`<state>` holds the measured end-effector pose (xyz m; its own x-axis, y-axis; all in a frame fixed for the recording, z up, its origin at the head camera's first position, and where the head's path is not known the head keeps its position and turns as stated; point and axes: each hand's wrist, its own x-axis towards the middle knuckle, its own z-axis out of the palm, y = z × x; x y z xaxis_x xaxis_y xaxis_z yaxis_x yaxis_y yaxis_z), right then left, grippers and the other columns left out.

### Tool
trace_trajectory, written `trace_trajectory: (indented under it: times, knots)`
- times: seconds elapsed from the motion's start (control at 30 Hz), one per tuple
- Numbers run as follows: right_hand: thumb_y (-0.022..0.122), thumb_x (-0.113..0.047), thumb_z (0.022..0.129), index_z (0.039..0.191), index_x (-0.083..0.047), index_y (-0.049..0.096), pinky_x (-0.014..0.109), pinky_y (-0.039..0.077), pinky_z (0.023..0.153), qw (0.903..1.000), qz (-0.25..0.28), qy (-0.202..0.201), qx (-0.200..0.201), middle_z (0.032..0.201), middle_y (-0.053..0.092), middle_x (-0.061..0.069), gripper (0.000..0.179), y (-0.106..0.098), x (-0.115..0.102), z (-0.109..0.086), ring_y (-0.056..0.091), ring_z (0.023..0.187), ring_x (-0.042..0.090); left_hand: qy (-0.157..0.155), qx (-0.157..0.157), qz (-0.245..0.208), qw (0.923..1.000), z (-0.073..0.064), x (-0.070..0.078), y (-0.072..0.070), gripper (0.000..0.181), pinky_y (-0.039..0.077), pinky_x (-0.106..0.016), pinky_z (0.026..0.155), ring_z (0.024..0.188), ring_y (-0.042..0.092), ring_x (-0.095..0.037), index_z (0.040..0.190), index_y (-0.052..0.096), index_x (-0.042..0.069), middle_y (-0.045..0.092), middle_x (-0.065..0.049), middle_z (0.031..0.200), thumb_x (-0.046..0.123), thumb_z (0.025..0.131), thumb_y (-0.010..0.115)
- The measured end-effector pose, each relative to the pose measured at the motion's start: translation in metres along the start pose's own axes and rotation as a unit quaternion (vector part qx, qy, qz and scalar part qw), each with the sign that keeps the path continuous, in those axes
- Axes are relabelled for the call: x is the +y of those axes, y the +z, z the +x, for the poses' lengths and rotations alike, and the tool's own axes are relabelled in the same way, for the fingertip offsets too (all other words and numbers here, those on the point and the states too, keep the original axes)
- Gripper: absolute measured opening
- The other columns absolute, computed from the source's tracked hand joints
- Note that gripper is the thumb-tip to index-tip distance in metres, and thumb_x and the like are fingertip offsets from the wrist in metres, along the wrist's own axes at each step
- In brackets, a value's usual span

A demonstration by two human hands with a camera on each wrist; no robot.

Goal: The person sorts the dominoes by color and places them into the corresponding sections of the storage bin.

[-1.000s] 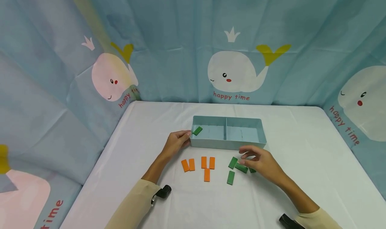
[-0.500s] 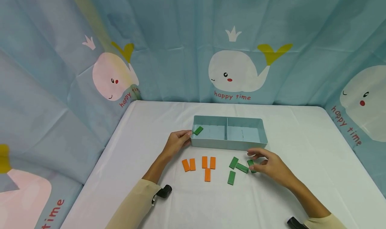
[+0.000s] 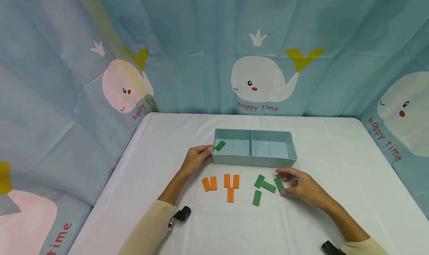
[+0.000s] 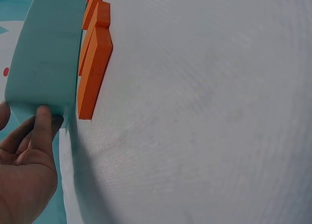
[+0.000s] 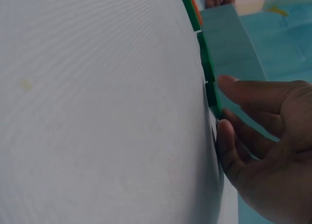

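Note:
My left hand (image 3: 197,160) grips the left end of a pale blue two-compartment box (image 3: 249,160); in the left wrist view its fingers press against the end wall. One green block (image 3: 220,145) lies tilted in the left compartment. On the cloth to the right, my right hand (image 3: 299,184) hovers around a thin green domino-like block (image 3: 279,185), thumb at its near end and fingers spread past its far end. In the right wrist view, thumb and fingers stand apart beside this green block (image 5: 213,99). Several more green blocks (image 3: 269,186) lie just left of it.
Several orange blocks (image 3: 230,195) lie in front of the box, left of the green ones. A white cloth (image 3: 221,229) covers the table. A blue curtain (image 3: 191,83) with whale prints stands behind and at the sides.
My right hand has moved right, from over the green blocks to the rightmost one, uncovering it. The left hand and the box have stayed in place.

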<state>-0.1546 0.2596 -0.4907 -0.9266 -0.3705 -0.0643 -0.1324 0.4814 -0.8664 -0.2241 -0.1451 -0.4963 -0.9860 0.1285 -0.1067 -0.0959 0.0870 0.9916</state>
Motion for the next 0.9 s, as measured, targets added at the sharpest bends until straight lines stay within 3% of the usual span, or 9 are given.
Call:
trace_trajectory:
  times: [0.37,0.9]
  knots:
    - [0.089,0.001,0.076,0.137,-0.008,0.069,0.024,0.057,0.074,0.9997,-0.02,0.011,0.005,0.128,0.074,0.009,0.065,0.0014,0.0034,0.0004,0.06,0.105,0.018,0.001,0.009,0.008,0.9999,-0.0019,0.0018,0.0006,0.041,0.06,-0.021,0.093,0.132,0.064,-0.035,0.141,0.064,-0.007,0.066,-0.023,0.142,0.019,0.109,0.062]
    - [0.09,-0.003,0.079,0.137,-0.012,0.069,0.023,0.055,0.074,0.9994,-0.032,0.003,0.013,0.127,0.073,0.006,0.062,0.0032,0.008,-0.0004,0.06,0.103,0.018,0.002,0.009,0.016,0.9998,0.0,-0.0006,0.0004,0.041,0.06,-0.018,0.091,0.13,0.065,-0.035,0.14,0.065,-0.006,0.066,-0.022,0.142,0.021,0.109,0.063]
